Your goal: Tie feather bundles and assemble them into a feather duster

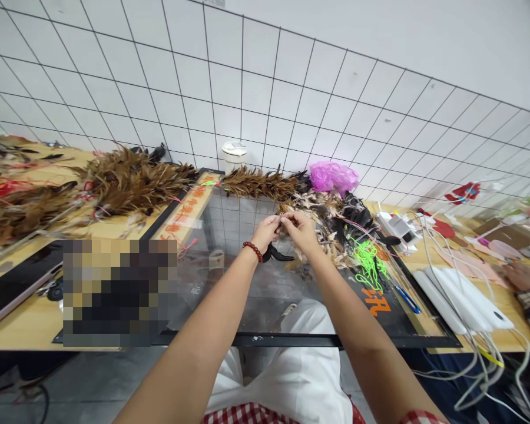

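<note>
My left hand (265, 232), with a red bead bracelet (252, 251) at its wrist, is closed over the glass tabletop (229, 294). Dark feathers (279, 255) stick out below its palm and appear to be held in it. Pinched fingertips of my right hand (301, 228) meet the left ones at a tiny spot; what they grip there is too small to make out. Just beyond and right of my hands lies a pile of loose brown and cream feathers (331, 235). Black feathers (357, 209) rest at its back right.
Bundled brown feathers (260, 182) lie along the back, with more (132, 176) at left. Around the pile are a pink plastic bag (333, 175), green cord (368, 262) and a blue-handled tool (407, 299). White cables (481, 347) hang at right, near another person's hand (523, 275).
</note>
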The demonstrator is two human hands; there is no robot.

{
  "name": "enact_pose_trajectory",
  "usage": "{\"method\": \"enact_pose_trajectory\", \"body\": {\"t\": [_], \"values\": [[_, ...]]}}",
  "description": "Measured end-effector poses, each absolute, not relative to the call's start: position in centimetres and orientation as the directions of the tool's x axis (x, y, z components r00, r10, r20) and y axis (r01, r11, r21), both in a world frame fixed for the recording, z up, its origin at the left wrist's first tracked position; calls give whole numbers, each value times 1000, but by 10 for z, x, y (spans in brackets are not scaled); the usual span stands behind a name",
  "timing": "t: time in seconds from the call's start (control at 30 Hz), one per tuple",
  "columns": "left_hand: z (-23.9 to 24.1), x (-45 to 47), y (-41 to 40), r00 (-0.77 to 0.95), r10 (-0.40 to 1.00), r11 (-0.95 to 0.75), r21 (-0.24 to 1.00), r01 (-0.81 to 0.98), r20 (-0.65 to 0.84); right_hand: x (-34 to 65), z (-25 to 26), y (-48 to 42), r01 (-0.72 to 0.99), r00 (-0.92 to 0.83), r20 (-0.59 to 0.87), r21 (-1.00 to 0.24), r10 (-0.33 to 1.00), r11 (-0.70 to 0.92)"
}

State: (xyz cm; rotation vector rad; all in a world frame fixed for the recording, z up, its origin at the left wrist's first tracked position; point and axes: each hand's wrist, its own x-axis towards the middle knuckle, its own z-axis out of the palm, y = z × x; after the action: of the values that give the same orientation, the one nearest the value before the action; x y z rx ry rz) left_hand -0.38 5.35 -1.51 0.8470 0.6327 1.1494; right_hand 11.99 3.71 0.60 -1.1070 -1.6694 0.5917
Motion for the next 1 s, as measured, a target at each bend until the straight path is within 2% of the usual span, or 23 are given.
{"method": "enact_pose_trajectory", "body": {"t": [0.1,0.2,0.33,0.4,0.47,0.57,0.63,0.7,0.87,1.0], "values": [[-15,-6,53,374,927,184,855,-485,13,124,5,39,533,36,535,-725,844,437],[-16,-7,52,393,920,181,871,-456,14,124,2,40,592,62,583,-675,810,441],[-17,-8,53,406,914,166,901,-402,13,120,2,42,625,-72,591,-602,804,498],[-17,-9,55,401,916,172,900,-400,3,127,9,43,694,-133,559,-537,818,480],[-17,-12,57,385,923,185,876,-445,0,148,22,44,814,-99,496,-459,863,357],[-17,-16,60,342,940,190,813,-550,11,199,43,44,945,190,347,-319,919,-74],[-16,-17,61,333,943,200,783,-589,10,236,50,43,898,424,154,-202,892,-392],[-16,-17,61,341,940,217,772,-597,0,263,48,42,868,482,56,-163,874,-468],[-16,-16,61,352,936,239,761,-603,-15,280,32,44,879,413,-49,-240,909,-412],[-17,-16,61,355,935,244,755,-608,-16,275,43,47,856,353,-4,-402,936,-325]]}}
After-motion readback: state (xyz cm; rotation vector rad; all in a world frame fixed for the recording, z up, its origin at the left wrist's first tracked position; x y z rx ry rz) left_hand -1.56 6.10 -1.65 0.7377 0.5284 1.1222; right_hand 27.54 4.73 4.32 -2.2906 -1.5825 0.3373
